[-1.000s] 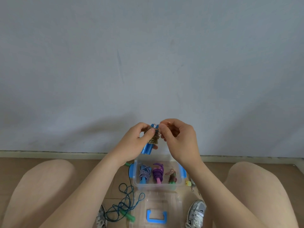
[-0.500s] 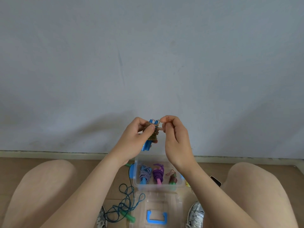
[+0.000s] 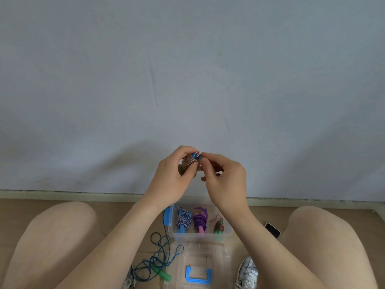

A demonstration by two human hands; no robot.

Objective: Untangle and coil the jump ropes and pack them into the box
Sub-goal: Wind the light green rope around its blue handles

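Two hands are raised in mid-air before the wall (image 3: 187, 69), well above the box. Left hand (image 3: 170, 178) is wrapped round a bundle (image 3: 188, 163): a brownish rope wound tight about a pair of blue handles, whose tips poke out at the top past the fingers. Right hand (image 3: 225, 180) is just beside it, fingers curled, thumb and forefinger pinching at the top of the bundle right by those blue tips. Whether it has a strand or a handle tip is too small to tell. Down on the floor (image 3: 116, 209), between the knees, sits the clear box (image 3: 200, 236), lid off, with a blue latch (image 3: 166, 215) on its left end. Three coiled ropes lie side by side in it: a striped rope (image 3: 183, 220) in blue and white at left, a purple rope (image 3: 200, 219) with a pink handle in the middle, and a brown rope (image 3: 218, 226) with a green handle at right. Nearer the person lies the clear lid (image 3: 216, 259) with its blue handle. Left of box and lid, a teal rope (image 3: 158, 257) sprawls on the floor in tangled loops, one green handle at its near end. A phone (image 3: 272, 230) lies by the right knee, and a shoe (image 3: 246, 272) shows beside the lid.
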